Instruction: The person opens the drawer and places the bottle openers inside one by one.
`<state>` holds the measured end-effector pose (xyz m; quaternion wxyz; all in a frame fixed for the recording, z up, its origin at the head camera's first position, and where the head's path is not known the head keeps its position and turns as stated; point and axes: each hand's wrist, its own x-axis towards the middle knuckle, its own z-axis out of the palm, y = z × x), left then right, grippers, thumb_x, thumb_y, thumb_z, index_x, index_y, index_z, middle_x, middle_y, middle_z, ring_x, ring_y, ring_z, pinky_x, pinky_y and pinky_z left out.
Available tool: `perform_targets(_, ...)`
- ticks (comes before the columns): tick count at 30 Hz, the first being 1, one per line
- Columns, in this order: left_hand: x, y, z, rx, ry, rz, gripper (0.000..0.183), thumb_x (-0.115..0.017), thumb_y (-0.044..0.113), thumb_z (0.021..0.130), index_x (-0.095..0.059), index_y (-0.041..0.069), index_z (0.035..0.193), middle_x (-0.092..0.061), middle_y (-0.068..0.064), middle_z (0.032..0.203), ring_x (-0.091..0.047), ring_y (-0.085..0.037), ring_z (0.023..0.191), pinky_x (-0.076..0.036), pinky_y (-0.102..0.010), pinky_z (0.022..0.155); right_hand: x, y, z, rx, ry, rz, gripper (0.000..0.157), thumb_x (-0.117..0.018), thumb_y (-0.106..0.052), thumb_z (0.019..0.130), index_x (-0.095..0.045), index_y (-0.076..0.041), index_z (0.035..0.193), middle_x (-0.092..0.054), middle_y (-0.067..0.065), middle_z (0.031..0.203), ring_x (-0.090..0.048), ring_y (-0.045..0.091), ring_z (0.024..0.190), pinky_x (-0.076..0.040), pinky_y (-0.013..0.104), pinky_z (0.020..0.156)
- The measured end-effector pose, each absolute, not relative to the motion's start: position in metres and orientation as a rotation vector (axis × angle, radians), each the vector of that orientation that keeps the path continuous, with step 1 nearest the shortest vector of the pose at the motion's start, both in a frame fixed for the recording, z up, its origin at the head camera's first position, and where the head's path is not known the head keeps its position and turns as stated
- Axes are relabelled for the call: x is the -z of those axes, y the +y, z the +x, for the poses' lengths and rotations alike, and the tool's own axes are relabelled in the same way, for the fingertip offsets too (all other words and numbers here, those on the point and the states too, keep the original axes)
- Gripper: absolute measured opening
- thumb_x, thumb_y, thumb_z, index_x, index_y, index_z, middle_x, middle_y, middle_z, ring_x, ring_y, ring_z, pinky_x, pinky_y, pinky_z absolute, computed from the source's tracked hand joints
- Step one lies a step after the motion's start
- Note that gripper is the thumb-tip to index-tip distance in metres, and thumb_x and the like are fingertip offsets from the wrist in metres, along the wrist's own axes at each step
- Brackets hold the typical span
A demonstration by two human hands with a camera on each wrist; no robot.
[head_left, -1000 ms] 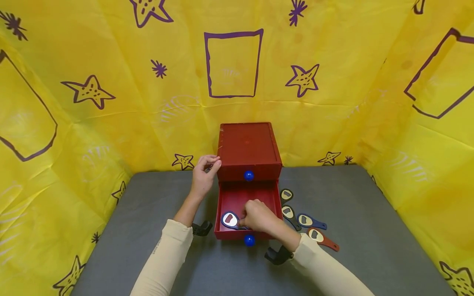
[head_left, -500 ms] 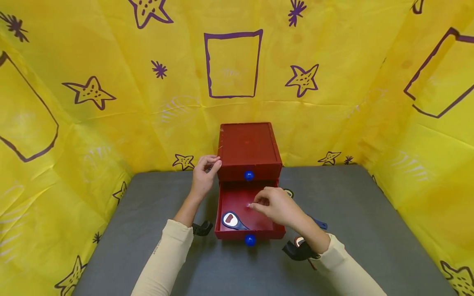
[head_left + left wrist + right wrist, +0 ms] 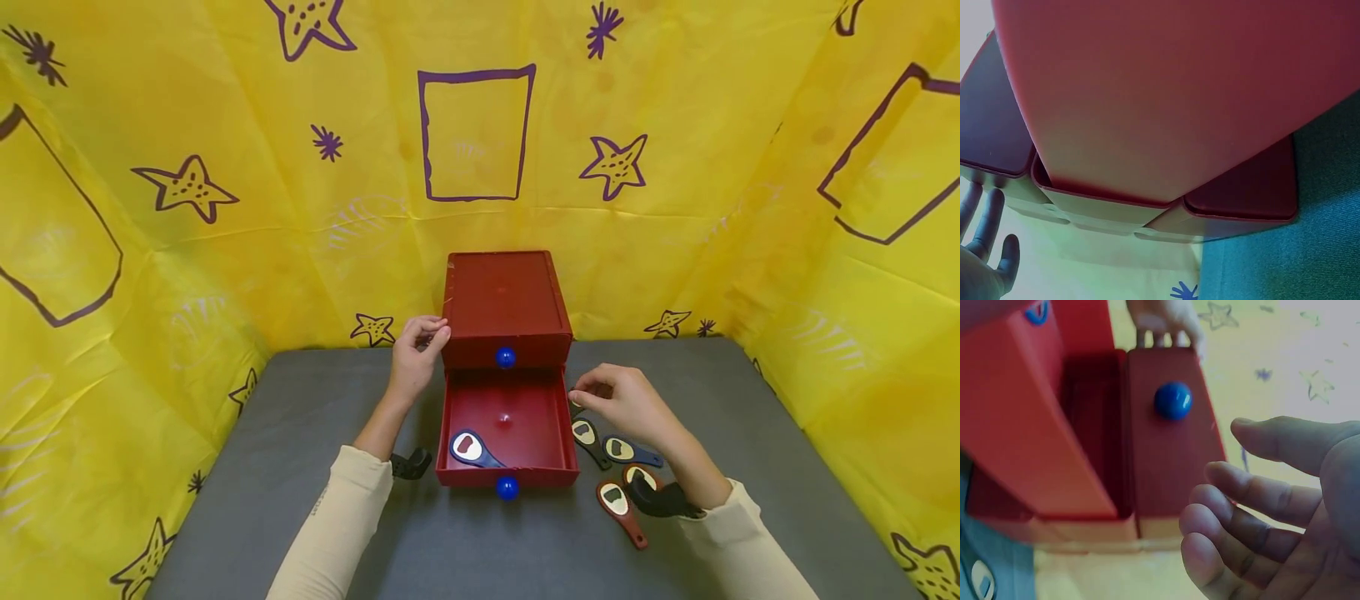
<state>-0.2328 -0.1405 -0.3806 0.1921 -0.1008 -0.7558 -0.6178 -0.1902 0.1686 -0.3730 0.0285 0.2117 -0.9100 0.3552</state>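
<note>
A red two-drawer cabinet (image 3: 504, 292) stands at the back, its lower drawer (image 3: 525, 429) pulled out. Inside that drawer lies a dark blue bottle opener (image 3: 468, 447). My left hand (image 3: 415, 354) rests its fingertips at the upper left edge of the cabinet, fingers fairly straight. To the right of the drawer, my right hand (image 3: 626, 400) hovers with loosely bent fingers and nothing between them. Just under its fingertips, a black bottle opener (image 3: 576, 408) is partly hidden. Another black bottle opener (image 3: 589, 440) and a blue bottle opener (image 3: 628, 450) lie below that hand.
Two red bottle openers lie closer to the front: one red bottle opener (image 3: 619, 510) in full view, the other red bottle opener (image 3: 637, 476) partly behind the black wrist mount (image 3: 663, 498). Blue knobs stick out from both drawers. A yellow cloth (image 3: 360, 250) encloses the grey table (image 3: 315, 400).
My right hand has moved from inside the lower drawer out to the right, letting go of the dark blue bottle opener there. The left hand has stayed at the cabinet's side.
</note>
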Motion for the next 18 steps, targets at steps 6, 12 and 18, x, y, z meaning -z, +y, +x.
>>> perform_targets(6, 0.381, -0.141, -0.232, 1.734, -2.129, -0.276, 0.023, -0.063, 0.006, 0.093, -0.064, -0.012, 0.107, -0.057, -0.027, 0.117, -0.052, 0.001, 0.089, -0.046, -0.018, 0.08, 0.385, 0.188, -0.194, -1.077, -2.823, 0.561, 0.008, -0.073, -0.017, 0.087, -0.073, -0.008, 0.089, -0.067, 0.001, 0.082, -0.056, 0.01, 0.071, -0.048, 0.023, 0.064)
perform_targets(12, 0.382, -0.141, -0.232, 1.738, -2.132, -0.273, 0.022, -0.063, 0.007, 0.093, -0.064, -0.011, 0.106, -0.057, -0.026, 0.117, -0.052, 0.0, 0.09, -0.046, -0.015, 0.08, 0.399, 0.205, -0.199, -1.043, -2.864, 0.538, 0.01, -0.072, -0.015, 0.087, -0.073, -0.005, 0.089, -0.069, 0.003, 0.082, -0.058, 0.01, 0.07, -0.049, 0.023, 0.063)
perform_targets(18, 0.382, -0.14, -0.233, 1.733, -2.108, -0.285, 0.022, -0.064, 0.006, 0.093, -0.065, -0.011, 0.106, -0.057, -0.027, 0.116, -0.053, 0.001, 0.089, -0.046, -0.013, 0.08, 0.421, 0.222, -0.208, -0.976, -2.999, 0.506, 0.016, -0.072, -0.019, 0.087, -0.072, -0.003, 0.087, -0.07, 0.005, 0.079, -0.06, 0.012, 0.07, -0.049, 0.029, 0.065)
